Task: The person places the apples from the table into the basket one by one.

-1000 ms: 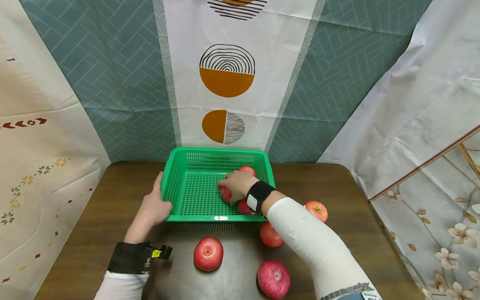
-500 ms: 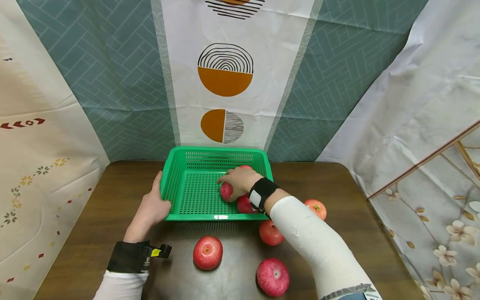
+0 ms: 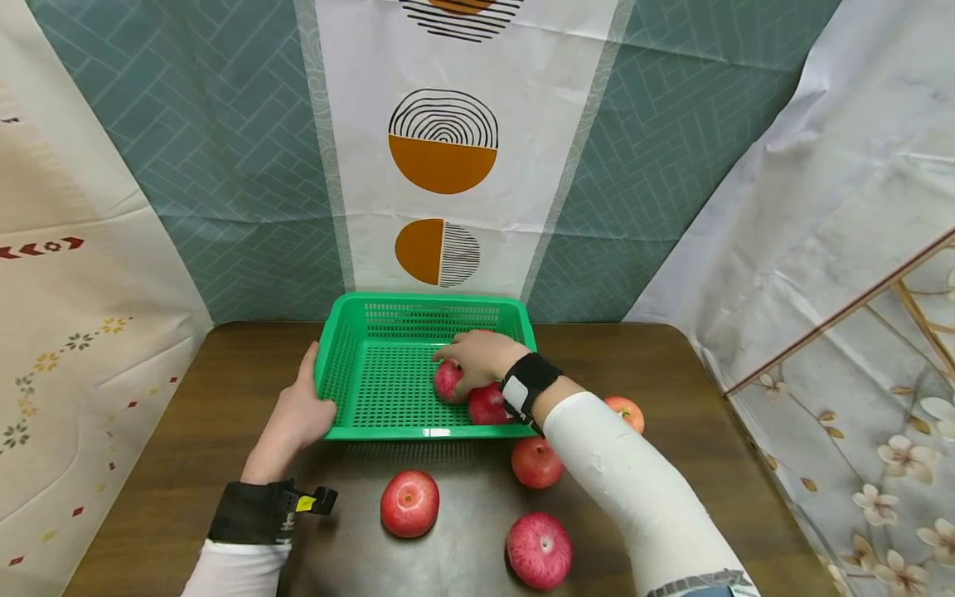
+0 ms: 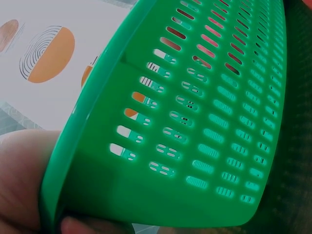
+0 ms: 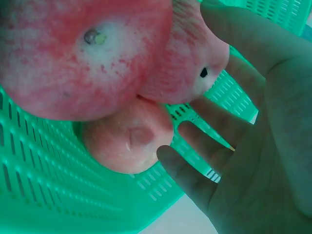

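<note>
The green plastic basket [image 3: 429,433] stands at the back of the table. My left hand [image 3: 300,412] grips its left side near the front corner; in the left wrist view, parts of the hand lie on both sides of the rim [image 4: 92,97]. Inside the basket, at the right, my right hand [image 3: 488,358] is over the red apples. Its fingers [image 5: 185,170] are spread and fairly straight beside one apple [image 5: 190,68], with the thumb at that apple's edge. A second apple [image 3: 487,405] lies by the wrist, and a third is mostly hidden behind the hand.
Several apples lie on the table outside the basket: one at front centre [image 3: 409,504], one at front right [image 3: 539,550], another [image 3: 536,463] beside my right forearm, and one [image 3: 624,413] partly behind the sleeve. A patterned wall covering [image 3: 440,166] stands right behind the basket.
The right hand has shifted slightly up and off the apple beside it, so more of that apple shows. The left hand stays at the basket. The head view has drifted slightly.
</note>
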A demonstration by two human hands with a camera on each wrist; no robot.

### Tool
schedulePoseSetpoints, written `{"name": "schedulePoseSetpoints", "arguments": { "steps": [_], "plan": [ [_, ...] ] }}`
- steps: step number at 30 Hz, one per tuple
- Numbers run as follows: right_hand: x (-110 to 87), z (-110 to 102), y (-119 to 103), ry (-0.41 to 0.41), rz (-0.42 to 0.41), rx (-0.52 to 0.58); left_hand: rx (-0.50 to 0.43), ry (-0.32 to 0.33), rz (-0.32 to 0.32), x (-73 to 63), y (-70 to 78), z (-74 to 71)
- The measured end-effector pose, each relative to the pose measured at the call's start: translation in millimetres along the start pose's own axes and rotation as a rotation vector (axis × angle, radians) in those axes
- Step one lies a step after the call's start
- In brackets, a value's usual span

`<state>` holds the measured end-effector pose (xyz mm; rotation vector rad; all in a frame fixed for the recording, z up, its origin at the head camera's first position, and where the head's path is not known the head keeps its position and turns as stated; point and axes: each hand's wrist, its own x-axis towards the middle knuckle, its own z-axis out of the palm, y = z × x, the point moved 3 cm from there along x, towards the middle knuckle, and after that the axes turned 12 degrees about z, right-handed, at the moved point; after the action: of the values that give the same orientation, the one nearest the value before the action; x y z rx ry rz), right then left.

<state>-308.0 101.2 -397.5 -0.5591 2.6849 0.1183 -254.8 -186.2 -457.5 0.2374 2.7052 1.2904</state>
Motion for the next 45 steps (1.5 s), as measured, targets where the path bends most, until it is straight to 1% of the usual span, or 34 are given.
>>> {"name": "schedulePoseSetpoints", "arguments": {
  "steps": [5, 11, 18, 23, 25, 28, 33, 37, 40, 45],
  "plan": [
    [-3.5, -5, 7, 0.002, 0.014, 0.061, -0.008, 0.004, 0.0, -0.1, -1.3, -0.1],
    [-11.1, -8, 19, 0.011, -0.032, 0.221, -0.012, -0.005, -0.004, -0.9, -6.1, -0.5],
    [-24.6, -6, 45, 0.045, -0.053, 0.383, -0.014, -0.004, 0.012, -1.3, -6.3, 0.1],
    [-40.8, -5, 61, 0.104, -0.086, 0.472, -0.013, -0.002, 0.016, -0.8, -3.0, 0.5],
    [-48.0, -4, 66, 0.135, -0.084, 0.488, -0.012, 0.0, 0.021, -0.2, -2.2, 0.2],
    [-57.3, 1, 74, 0.169, -0.067, 0.508, -0.015, 0.002, 0.025, 0.1, -1.9, 0.0],
    [-66.8, 11, 86, 0.212, -0.044, 0.531, -0.019, 0.006, 0.025, -0.7, -3.3, 0.7],
    [-76.6, 20, 95, 0.239, -0.034, 0.574, -0.026, 0.0, 0.025, -2.5, -4.1, 4.2],
    [-87.6, 26, 103, 0.27, -0.03, 0.608, -0.029, 0.0, 0.029, -2.9, -3.9, 5.4],
    [-110.6, 39, 122, 0.34, -0.032, 0.679, -0.023, 0.009, 0.039, -1.4, -3.7, 2.3]
  ]
}}
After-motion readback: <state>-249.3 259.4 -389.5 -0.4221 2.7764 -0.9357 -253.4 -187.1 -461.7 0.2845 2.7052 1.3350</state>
